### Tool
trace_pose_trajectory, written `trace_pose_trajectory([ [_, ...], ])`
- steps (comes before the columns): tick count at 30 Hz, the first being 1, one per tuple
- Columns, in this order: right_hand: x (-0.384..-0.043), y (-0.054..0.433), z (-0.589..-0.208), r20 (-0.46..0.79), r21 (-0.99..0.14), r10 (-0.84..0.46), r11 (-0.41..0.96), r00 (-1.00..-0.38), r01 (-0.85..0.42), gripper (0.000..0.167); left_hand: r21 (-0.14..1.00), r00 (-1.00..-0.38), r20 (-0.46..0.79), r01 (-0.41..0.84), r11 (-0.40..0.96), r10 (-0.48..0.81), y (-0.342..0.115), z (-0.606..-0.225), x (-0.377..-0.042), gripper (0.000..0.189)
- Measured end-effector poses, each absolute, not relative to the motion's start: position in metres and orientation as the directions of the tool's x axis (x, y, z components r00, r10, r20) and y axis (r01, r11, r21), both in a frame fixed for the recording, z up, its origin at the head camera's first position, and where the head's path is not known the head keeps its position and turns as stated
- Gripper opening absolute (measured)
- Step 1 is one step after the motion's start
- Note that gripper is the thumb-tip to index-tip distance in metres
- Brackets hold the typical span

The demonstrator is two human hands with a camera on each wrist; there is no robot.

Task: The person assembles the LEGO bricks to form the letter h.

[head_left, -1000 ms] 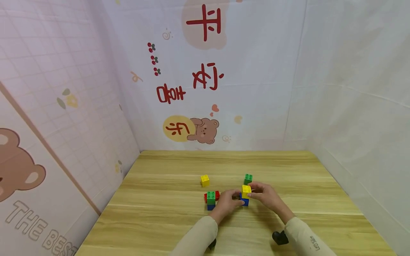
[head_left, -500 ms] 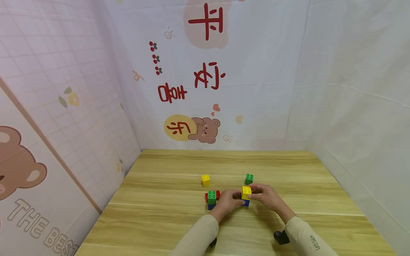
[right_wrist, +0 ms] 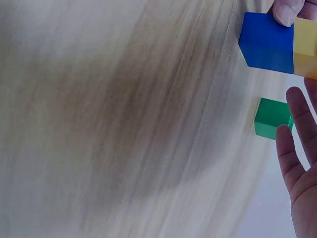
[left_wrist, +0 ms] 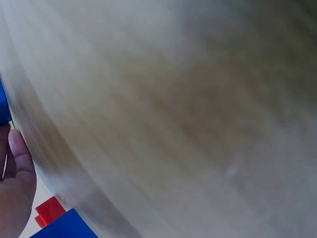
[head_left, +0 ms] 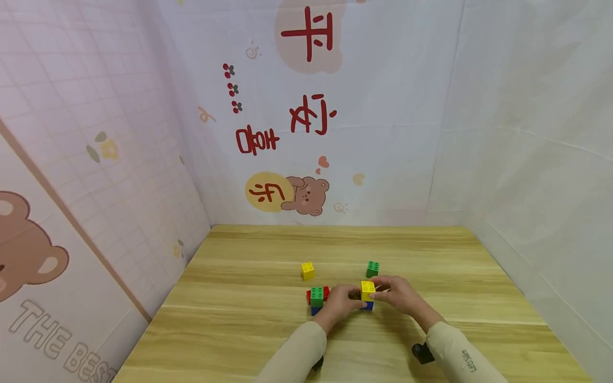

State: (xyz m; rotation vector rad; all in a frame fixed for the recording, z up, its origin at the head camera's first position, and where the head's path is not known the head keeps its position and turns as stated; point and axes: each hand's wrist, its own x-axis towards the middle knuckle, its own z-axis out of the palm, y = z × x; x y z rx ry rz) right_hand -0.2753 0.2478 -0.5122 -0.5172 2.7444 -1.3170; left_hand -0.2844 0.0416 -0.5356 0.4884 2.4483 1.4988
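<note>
In the head view a yellow block [head_left: 367, 290] sits squarely over a blue block [head_left: 367, 306], right of the table's middle. My right hand [head_left: 399, 293] pinches the yellow block from the right. My left hand [head_left: 339, 303] grips the blue one from the left, thumb at its near side. The right wrist view shows the yellow block [right_wrist: 304, 47] flush against the blue block [right_wrist: 267, 42], with a thumb tip on the blue one. Only a sliver of the blue block [left_wrist: 4, 106] appears in the left wrist view, beside my left fingertips.
Left of my left hand a green block [head_left: 317, 296] is stacked on another blue block [head_left: 316, 310], partly covering a red block [head_left: 326, 292]. Farther back lie a second yellow block [head_left: 307, 271] and a green block [head_left: 373, 268]. White printed cloth [head_left: 383, 175] walls off the wooden table [head_left: 230, 308].
The yellow block has shifted left and down into line with the blue block, closing the gap between them. Both hands keep their hold; the other blocks stay put.
</note>
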Motion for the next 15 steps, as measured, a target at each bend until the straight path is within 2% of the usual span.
trace_pose_trajectory([
  [15, -0.2721, 0.2456, -0.5153, 0.104, -0.757, -0.298, 0.595, -0.949, -0.27, 0.039, 0.881, -0.917, -0.004, 0.185, 0.435, 0.399, 0.0397, -0.5344, -0.2804, 0.028],
])
